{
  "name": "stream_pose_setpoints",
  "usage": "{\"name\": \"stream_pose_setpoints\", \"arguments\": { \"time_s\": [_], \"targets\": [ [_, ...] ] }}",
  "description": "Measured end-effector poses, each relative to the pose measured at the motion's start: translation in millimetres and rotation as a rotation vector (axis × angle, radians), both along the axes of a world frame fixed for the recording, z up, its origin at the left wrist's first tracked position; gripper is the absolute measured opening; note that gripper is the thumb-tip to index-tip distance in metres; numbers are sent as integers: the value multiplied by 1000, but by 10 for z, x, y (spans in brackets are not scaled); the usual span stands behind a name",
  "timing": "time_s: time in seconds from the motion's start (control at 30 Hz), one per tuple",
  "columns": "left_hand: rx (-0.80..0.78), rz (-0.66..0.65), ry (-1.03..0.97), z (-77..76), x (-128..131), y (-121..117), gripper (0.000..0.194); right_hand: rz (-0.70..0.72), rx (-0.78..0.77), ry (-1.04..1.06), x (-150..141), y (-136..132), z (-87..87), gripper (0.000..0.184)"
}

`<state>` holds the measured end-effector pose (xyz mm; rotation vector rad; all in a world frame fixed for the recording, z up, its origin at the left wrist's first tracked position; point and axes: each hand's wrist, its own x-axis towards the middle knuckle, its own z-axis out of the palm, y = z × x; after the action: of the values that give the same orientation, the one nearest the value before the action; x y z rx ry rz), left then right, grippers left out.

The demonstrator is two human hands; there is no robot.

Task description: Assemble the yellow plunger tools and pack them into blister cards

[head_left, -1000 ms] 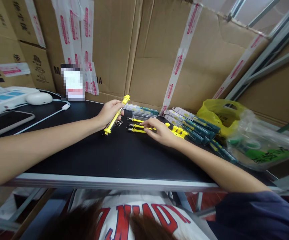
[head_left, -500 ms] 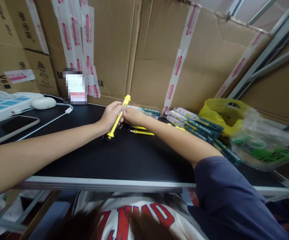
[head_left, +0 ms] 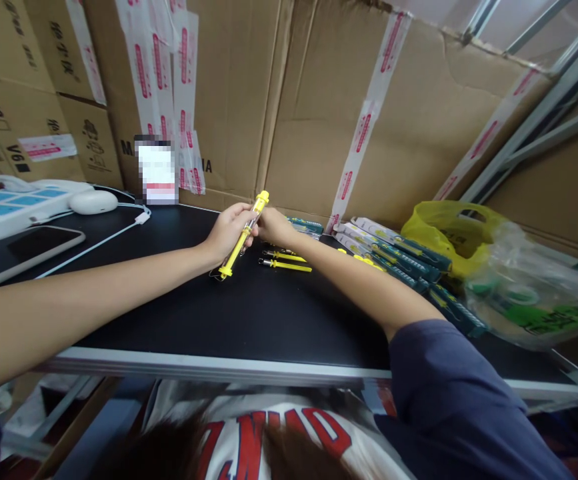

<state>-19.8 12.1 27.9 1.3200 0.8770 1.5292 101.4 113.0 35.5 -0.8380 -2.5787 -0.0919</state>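
My left hand [head_left: 229, 231] is closed around a yellow spring scale [head_left: 239, 249] with a clear tube, held tilted above the black table. The yellow cap at its upper end points away from me, and a thin wire hook shows at the lower end. My right hand [head_left: 275, 227] is just behind the tube, touching or nearly touching it. Its fingers look closed, but what they hold is hidden. Under my right forearm lie yellow strips with metal ends [head_left: 289, 266]. Yellow caps [head_left: 361, 259] show just beyond that forearm.
Green-and-white packages [head_left: 401, 257] are stacked at right, near a yellow bag [head_left: 443, 230] and a clear plastic bag [head_left: 533, 293]. At left are a power strip [head_left: 29, 207], a white case [head_left: 93, 202], a phone [head_left: 33, 250] and a cable. A blurred screen [head_left: 157, 170] stands against the cardboard.
My right hand has moved left from the yellow strips to the spring scale in my left hand. Fewer strips are visible now. The left hand keeps its hold; the view has shifted slightly.
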Motion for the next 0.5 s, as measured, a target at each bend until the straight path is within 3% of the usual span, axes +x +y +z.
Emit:
{"name": "stream_pose_setpoints", "arguments": {
  "time_s": [0.1,0.23,0.37,0.5],
  "targets": [
    [-15,-19,-4,-20,-5,8,10,-50,-150,283,117,-24,74,10],
    [-50,-48,-1,-48,11,8,11,-117,-555,579,411,-166,149,16],
    [-108,-80,57,-78,59,-24,9,-110,-803,732,693,-405,129,19],
    [-136,-126,115,-92,92,-53,10,-98,-957,759,836,-625,47,18]
  ]
}}
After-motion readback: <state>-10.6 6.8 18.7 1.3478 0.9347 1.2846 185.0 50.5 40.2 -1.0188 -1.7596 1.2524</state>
